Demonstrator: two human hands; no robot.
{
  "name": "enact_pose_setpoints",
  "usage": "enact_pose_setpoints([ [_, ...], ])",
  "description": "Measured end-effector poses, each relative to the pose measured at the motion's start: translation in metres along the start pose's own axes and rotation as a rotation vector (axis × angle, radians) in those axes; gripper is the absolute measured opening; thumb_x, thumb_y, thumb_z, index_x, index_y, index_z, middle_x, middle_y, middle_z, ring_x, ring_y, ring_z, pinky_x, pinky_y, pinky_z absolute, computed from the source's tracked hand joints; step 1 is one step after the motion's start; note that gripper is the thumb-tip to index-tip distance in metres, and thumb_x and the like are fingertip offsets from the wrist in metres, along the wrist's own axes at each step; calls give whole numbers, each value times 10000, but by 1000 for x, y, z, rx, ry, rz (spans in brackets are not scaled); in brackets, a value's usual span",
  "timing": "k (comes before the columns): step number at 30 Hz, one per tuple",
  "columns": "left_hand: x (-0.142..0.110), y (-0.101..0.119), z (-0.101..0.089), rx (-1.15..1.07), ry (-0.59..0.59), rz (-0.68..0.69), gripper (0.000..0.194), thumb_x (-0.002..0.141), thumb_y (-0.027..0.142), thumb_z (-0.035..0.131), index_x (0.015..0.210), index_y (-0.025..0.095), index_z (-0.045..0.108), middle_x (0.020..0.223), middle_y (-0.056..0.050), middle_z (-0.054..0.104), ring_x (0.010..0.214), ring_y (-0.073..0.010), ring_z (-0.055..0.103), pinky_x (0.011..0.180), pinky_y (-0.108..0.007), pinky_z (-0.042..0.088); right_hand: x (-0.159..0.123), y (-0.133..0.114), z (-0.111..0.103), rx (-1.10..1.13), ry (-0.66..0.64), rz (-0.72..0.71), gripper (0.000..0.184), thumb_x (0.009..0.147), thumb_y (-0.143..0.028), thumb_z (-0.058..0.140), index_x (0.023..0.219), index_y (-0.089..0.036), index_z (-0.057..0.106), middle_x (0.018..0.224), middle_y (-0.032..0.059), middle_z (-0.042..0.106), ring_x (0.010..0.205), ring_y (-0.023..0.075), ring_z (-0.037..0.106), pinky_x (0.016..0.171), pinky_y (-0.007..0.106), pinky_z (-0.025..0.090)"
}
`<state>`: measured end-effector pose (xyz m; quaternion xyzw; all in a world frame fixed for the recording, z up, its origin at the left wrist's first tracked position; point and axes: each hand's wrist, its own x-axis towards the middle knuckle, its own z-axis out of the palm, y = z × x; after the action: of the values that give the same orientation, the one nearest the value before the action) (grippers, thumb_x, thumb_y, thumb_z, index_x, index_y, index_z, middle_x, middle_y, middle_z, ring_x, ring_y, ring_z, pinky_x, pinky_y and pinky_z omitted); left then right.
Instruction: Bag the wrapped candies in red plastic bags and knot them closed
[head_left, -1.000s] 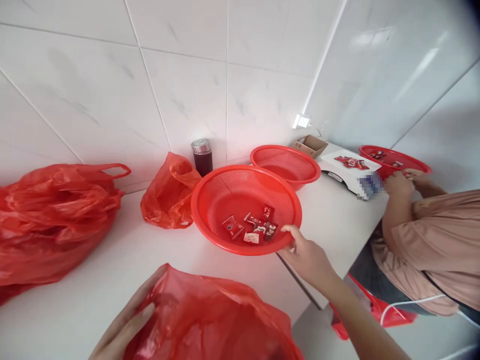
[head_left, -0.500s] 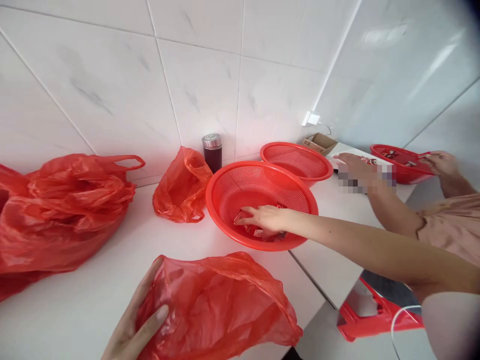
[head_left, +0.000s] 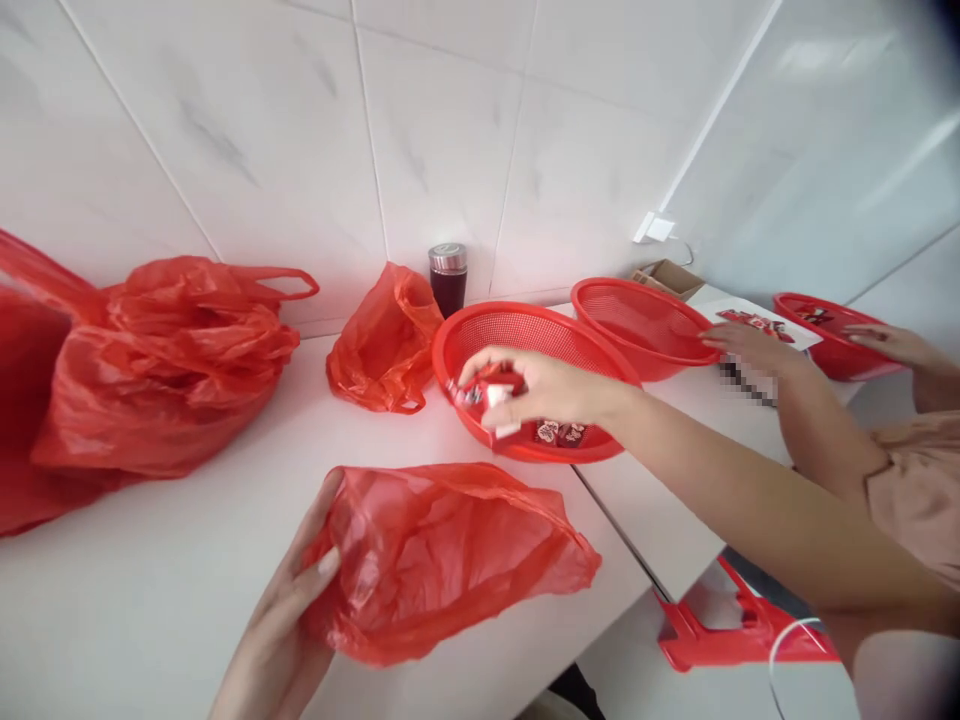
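My left hand (head_left: 292, 590) grips the near left side of a thin red plastic bag (head_left: 465, 540), whose mouth gapes toward the right. Over the nearest red colander (head_left: 457, 335) my right hand (head_left: 540, 385) is closed around several small red-and-white wrapped packets (head_left: 495, 395), partly covered by its fingers. More small dark-red packets with pale print (head_left: 559, 432) lie on the colander's bottom, below my right hand. What the packets contain cannot be seen.
Large red bags (head_left: 172, 390) fill the left side, and a smaller red bag (head_left: 386, 345) slumps beside a dark flask (head_left: 448, 285). Behind are another colander (head_left: 645, 320), a cardboard box (head_left: 671, 278) and a red basin (head_left: 855, 360). A co-worker's hands (head_left: 757, 345) are at right, above a red stool (head_left: 712, 640).
My right hand has risen from the colander's bottom with packets in it. My left hand still holds the bag. The co-worker's hand has shifted toward the far colander, and the view has turned slightly.
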<state>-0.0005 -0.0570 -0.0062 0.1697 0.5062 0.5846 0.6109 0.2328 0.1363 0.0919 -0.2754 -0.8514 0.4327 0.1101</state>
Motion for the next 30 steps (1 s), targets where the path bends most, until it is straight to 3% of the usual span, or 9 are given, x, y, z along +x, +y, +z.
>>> enact_pose_setpoints([
  [4,-3,-1,1,90,-43,36,691,781,488,667,1422,438,416,1550,55,378,1314,-333,481,875,-359,577,-10,-16,68,-138,-267,-20,415,834,-221,640,1231,-322,574,1078,-17,666,877,145,651,763,253,520],
  [9,-4,2,-6,111,-58,58,695,747,488,696,1397,446,453,1571,88,326,1344,-347,439,854,-348,590,-9,12,97,-565,-126,91,481,889,-305,586,1363,-260,522,1212,129,619,1009,323,639,780,408,529],
  [13,-3,3,-5,187,42,156,731,753,481,698,1423,455,408,1570,82,330,1368,-335,402,897,-339,567,-25,7,83,-674,-206,161,664,806,-133,616,1437,-235,438,1254,143,602,995,320,645,790,410,520],
  [16,-6,4,6,479,180,283,732,781,486,678,1446,429,377,1570,71,329,1421,-310,312,1029,-356,468,-39,-14,61,-494,-254,133,631,838,-262,643,1434,-312,440,1288,74,607,1038,278,639,813,366,521],
  [19,-11,5,16,717,235,296,669,800,541,629,1422,418,417,1496,45,446,1401,-316,345,1121,-435,350,-40,-16,22,-317,-96,102,466,921,-384,536,1384,-358,486,1280,15,617,1040,213,641,854,337,515],
  [21,-13,5,17,743,228,256,639,804,573,602,1403,421,439,1462,40,484,1367,-326,394,1140,-472,307,-32,3,-10,-381,117,173,533,903,-412,551,1419,-355,433,1343,29,569,1120,232,600,917,377,493],
  [24,-7,1,7,732,224,252,666,779,615,604,1398,427,446,1468,50,474,1356,-338,401,1163,-490,253,-22,52,-44,-568,84,495,1027,660,-467,799,1520,-333,253,1539,117,316,1288,363,455,1008,493,418],
  [27,5,-5,-10,737,223,300,719,741,634,632,1404,434,438,1467,64,476,1362,-339,391,1181,-487,215,-18,95,-48,-567,-67,745,1217,495,-463,886,1523,-308,253,1504,176,329,1245,411,481,941,507,460],
  [30,14,-9,-20,749,212,319,716,748,620,633,1410,457,417,1467,79,476,1361,-326,399,1185,-498,201,-18,116,-34,-508,-90,756,1088,517,-403,881,1467,-345,355,1361,139,475,959,292,649,744,389,550],
])
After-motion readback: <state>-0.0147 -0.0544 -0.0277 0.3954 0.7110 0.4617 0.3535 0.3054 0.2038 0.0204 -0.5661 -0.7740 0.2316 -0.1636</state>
